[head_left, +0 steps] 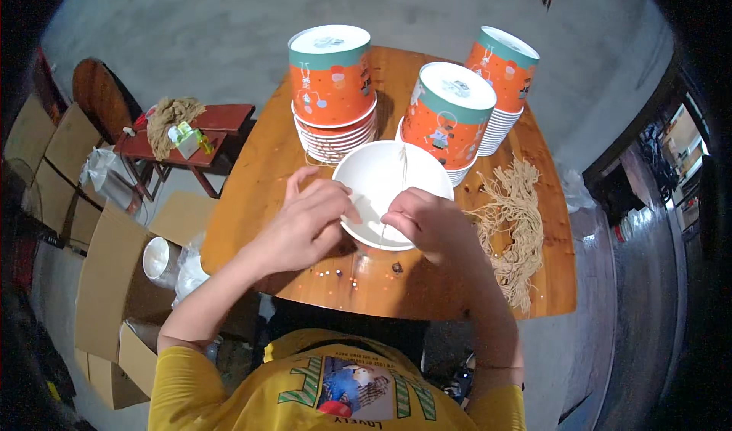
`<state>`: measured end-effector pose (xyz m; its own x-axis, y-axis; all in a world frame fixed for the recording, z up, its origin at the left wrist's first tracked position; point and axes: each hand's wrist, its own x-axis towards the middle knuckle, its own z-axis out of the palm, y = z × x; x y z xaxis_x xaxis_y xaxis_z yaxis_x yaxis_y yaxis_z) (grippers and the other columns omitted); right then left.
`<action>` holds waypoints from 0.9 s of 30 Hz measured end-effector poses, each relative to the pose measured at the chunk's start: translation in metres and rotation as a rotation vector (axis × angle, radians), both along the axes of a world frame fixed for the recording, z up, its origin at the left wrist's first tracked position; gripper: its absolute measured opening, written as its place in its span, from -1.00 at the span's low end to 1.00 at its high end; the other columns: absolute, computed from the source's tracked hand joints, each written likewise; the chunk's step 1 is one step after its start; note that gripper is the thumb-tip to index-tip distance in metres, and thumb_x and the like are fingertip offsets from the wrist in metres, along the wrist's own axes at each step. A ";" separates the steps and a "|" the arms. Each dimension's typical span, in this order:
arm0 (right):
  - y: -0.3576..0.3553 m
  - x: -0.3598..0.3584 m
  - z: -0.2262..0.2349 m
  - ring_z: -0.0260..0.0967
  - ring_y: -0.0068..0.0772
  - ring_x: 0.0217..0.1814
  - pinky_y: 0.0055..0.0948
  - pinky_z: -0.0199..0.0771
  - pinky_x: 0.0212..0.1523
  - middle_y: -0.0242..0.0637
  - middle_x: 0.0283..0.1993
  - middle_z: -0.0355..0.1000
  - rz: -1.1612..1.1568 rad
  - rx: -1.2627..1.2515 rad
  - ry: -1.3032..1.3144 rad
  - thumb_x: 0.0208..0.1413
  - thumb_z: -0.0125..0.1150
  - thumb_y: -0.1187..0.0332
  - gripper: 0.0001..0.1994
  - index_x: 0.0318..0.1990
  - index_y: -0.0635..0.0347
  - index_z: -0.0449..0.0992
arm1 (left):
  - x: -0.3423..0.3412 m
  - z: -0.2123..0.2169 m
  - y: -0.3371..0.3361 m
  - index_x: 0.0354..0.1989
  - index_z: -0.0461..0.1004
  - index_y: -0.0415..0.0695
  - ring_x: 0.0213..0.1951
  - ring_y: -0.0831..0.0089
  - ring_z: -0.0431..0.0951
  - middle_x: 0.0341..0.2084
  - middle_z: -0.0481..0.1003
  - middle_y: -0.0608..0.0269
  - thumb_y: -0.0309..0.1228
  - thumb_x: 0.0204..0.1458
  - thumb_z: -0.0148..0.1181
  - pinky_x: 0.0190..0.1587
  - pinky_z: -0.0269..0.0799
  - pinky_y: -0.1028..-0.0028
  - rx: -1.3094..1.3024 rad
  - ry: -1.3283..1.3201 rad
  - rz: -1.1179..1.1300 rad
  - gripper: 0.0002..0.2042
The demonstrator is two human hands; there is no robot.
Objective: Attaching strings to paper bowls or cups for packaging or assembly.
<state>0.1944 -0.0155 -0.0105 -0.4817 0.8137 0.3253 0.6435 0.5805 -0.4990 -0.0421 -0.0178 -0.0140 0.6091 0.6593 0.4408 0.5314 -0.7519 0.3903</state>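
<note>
A white paper bucket [372,173] stands at the table's middle with its mouth toward me. My right hand [428,221] is over its right side, fingers pinched on a thin string [403,164]. The string runs down across the bucket's inside, and a short end shows below my fingertips. My left hand [309,221] is at the left rim with its fingers bent and apart, fingertips reaching over the opening. I see nothing held in it. Right of my right hand lies a loose bundle of beige strings [522,233].
Behind the bucket rise stacks of orange-and-green paper buckets, at left [333,80], middle [446,118] and far right [503,65]. Small bits dot the wooden table [259,202] near its front edge. An open cardboard box [114,278] and a red bench [221,118] are at left.
</note>
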 end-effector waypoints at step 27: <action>0.000 -0.022 -0.011 0.43 0.05 -0.46 -0.13 0.41 -0.47 -0.04 -0.53 0.39 -0.255 0.221 0.108 0.09 0.17 0.34 -0.80 -0.41 0.26 0.33 | 0.038 -0.008 -0.025 -0.41 0.33 -0.08 -0.22 0.31 0.40 -0.45 0.32 0.28 -0.42 -0.08 0.22 0.20 -0.09 -0.01 0.146 0.010 0.053 -0.84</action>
<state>0.1720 -0.0160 -0.0217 -0.2251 0.8074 0.5453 0.7319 0.5096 -0.4524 -0.0041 -0.0429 -0.0216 0.5799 0.6198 0.5288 0.5749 -0.7712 0.2735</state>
